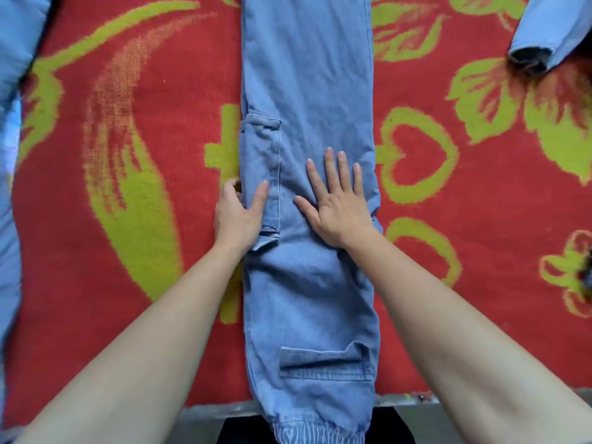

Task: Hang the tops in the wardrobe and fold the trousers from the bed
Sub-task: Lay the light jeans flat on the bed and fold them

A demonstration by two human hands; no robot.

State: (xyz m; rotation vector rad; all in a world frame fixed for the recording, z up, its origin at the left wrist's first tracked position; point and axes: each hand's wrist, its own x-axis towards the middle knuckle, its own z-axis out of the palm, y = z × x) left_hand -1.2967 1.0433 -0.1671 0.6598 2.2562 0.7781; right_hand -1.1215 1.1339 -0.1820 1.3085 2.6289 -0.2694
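Note:
Light blue denim trousers (307,91) lie lengthwise down the middle of the bed, legs folded onto each other, the elastic cuffs hanging over the near edge. My right hand (336,206) rests flat on them with fingers spread, about midway along. My left hand (238,213) grips the trousers' left edge beside a side pocket, thumb on top of the cloth and fingers tucked under. A flap pocket shows lower down near the cuffs.
A red blanket (134,155) with yellow-green flower patterns covers the bed. Light blue fabric (9,91) lies along the left edge. A light blue sleeve (544,30) with a dark cuff lies at the top right. The bed's near edge runs along the bottom.

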